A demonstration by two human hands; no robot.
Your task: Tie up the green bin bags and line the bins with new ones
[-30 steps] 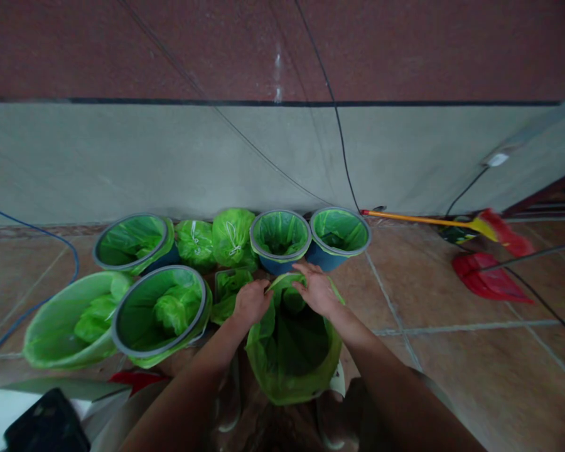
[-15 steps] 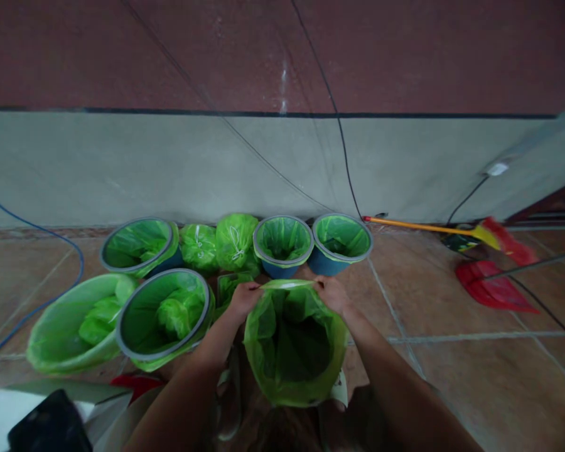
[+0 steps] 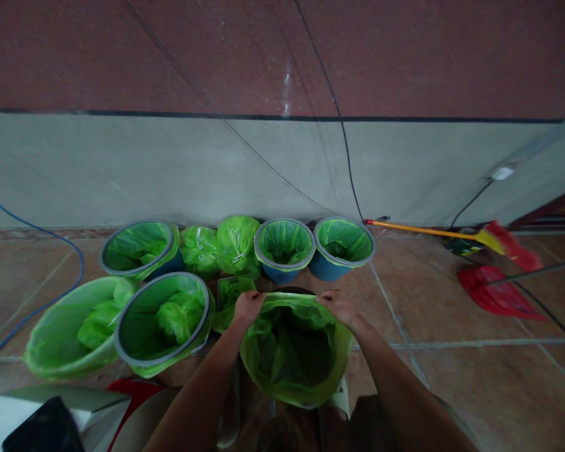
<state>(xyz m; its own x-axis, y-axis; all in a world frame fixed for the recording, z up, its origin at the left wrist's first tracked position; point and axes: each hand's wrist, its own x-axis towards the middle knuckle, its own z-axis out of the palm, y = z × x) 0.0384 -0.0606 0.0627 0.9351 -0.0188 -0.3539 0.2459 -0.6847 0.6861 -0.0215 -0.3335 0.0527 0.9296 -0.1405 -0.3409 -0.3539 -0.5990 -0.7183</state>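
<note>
Head view, green bag (image 3: 294,358), mouth upward, long axis roughly upright, left fingers (image 3: 254,297) and right fingers (image 3: 328,298) pinching its rim.

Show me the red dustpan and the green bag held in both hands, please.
Red dustpan (image 3: 493,296): head view, on its pan.
Green bag (image 3: 280,358): head view, on its inside.

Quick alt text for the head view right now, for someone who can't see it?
The left hand and right hand grip the far edge of an open green bag, its mouth facing up. Green-lined bins and two drawstring bags sit ahead and to the left near a wall; a broom and red dustpan are on the right.
</note>
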